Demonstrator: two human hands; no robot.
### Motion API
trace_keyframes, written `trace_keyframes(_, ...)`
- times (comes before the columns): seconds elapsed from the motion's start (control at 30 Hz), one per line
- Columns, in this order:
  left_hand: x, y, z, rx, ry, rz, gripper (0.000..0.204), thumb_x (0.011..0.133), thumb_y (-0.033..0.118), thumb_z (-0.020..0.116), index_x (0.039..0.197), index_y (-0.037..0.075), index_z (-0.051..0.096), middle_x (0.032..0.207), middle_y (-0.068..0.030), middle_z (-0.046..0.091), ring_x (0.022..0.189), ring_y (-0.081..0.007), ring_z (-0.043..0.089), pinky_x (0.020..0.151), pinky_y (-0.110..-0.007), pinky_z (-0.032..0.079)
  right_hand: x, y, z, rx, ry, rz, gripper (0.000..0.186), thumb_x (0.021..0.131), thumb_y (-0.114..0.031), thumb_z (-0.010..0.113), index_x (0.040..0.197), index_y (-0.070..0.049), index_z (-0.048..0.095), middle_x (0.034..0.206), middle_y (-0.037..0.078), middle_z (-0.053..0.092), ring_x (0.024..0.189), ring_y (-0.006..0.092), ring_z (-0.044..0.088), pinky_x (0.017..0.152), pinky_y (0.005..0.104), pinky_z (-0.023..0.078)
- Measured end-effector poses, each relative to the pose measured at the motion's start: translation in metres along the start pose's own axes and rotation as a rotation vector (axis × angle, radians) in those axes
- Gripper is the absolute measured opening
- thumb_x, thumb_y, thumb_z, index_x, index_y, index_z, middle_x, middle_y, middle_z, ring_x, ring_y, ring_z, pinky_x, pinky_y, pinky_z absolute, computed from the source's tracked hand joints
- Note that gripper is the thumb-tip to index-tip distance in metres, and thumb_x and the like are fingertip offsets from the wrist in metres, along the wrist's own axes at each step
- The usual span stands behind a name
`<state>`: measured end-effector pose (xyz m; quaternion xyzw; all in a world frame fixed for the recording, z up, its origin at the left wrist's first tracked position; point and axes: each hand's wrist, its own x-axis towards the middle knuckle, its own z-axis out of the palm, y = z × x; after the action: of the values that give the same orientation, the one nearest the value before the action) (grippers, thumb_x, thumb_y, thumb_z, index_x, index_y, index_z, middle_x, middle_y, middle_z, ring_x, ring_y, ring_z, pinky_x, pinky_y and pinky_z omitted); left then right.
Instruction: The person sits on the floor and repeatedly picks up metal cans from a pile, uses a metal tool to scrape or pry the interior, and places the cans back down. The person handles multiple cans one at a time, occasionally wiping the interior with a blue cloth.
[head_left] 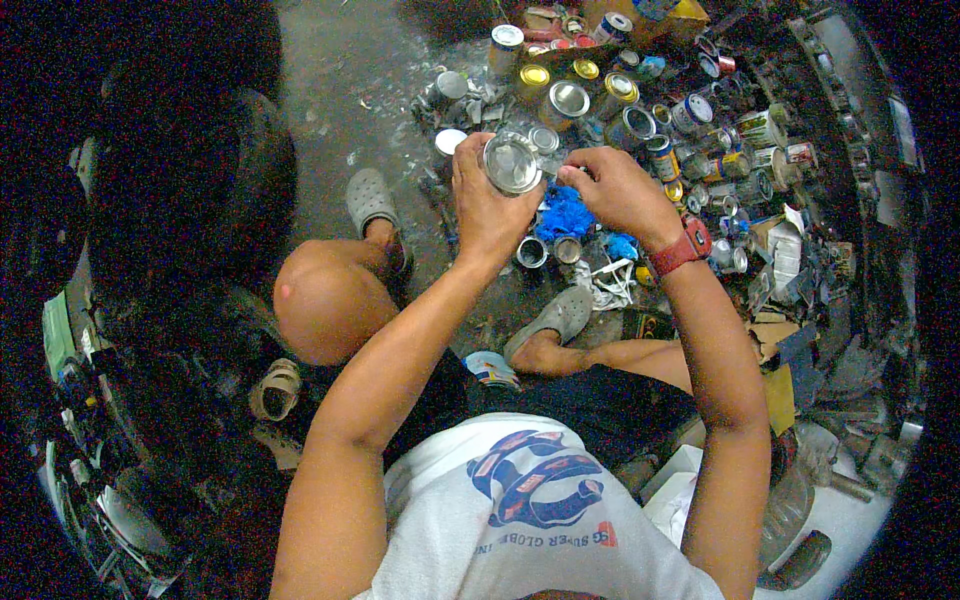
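Note:
My left hand (485, 215) is wrapped round a silvery metal can (512, 163), with its round rim facing up toward me. Close at the can's right side is my right hand (620, 195), its fingers closed in a pinch. Something thin and pale seems to stick out from those fingers toward the rim; its kind is too small to make out. Just below the two hands lies a crumpled blue piece of plastic or cloth (565, 213). An open can with a dark inside (531, 252) stands nearer to me.
Many paint-type cans crowd the floor ahead and to the right, among them a large open can (567, 101) and a white-topped can (507, 38). White scraps (612, 287) lie near my right foot. A white tub (491, 369) sits between my legs. Dark tyre-like shapes fill the left.

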<state>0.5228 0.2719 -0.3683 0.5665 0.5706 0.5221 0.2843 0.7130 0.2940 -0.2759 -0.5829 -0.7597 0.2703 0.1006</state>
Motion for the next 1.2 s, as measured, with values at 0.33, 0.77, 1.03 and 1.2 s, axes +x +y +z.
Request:
trace_keyframes(0.33, 0.005, 0.005, -0.007, -0.056, -0.026, -0.012, 0.085, 0.073, 0.021, 0.097, 0.141, 0.005, 0.048, 0.134, -0.0214, 0.060, 0.131, -0.0416, 0.059, 0.114, -0.050, 0.047, 0.000, 0.019, 0.013, 0.214, -0.003, -0.024, 0.037, 0.108, -0.034, 0.068, 0.109, 0.000, 0.080, 0.097, 0.017, 0.080, 0.088, 0.0318, 0.075, 0.082, 0.0447, 0.058)
trace_keyframes(0.77, 0.020, 0.006, -0.008, -0.272, -0.148, -0.085, 0.100, 0.070, 0.022, 0.104, 0.146, 0.002, 0.043, 0.131, -0.0165, 0.067, 0.123, -0.0273, 0.069, 0.106, -0.040, 0.056, -0.016, 0.062, 0.048, 0.591, 0.233, 0.052, 0.028, 0.113, -0.030, 0.065, 0.111, -0.005, 0.077, 0.089, 0.001, 0.076, 0.083, 0.0113, 0.067, 0.077, 0.0303, 0.053)
trace_keyframes(1.03, 0.017, 0.010, -0.007, -0.303, -0.177, -0.073, 0.095, 0.071, 0.016, 0.103, 0.145, 0.002, 0.045, 0.131, -0.0139, 0.067, 0.123, -0.0243, 0.069, 0.107, -0.039, 0.057, -0.045, 0.104, 0.122, 0.641, 0.585, 0.320, 0.024, 0.117, -0.025, 0.059, 0.114, -0.003, 0.070, 0.113, 0.008, 0.084, 0.099, 0.0125, 0.076, 0.085, 0.0300, 0.059)
trace_keyframes(1.2, 0.010, 0.012, -0.008, -0.274, -0.203, -0.054, 0.093, 0.071, 0.019, 0.103, 0.144, 0.003, 0.048, 0.130, -0.0144, 0.069, 0.121, -0.0241, 0.070, 0.107, -0.039, 0.057, -0.054, 0.124, 0.186, 0.658, 0.650, 0.352, 0.020, 0.114, -0.021, 0.063, 0.116, -0.004, 0.073, 0.107, 0.008, 0.083, 0.091, 0.0154, 0.073, 0.082, 0.0323, 0.058)
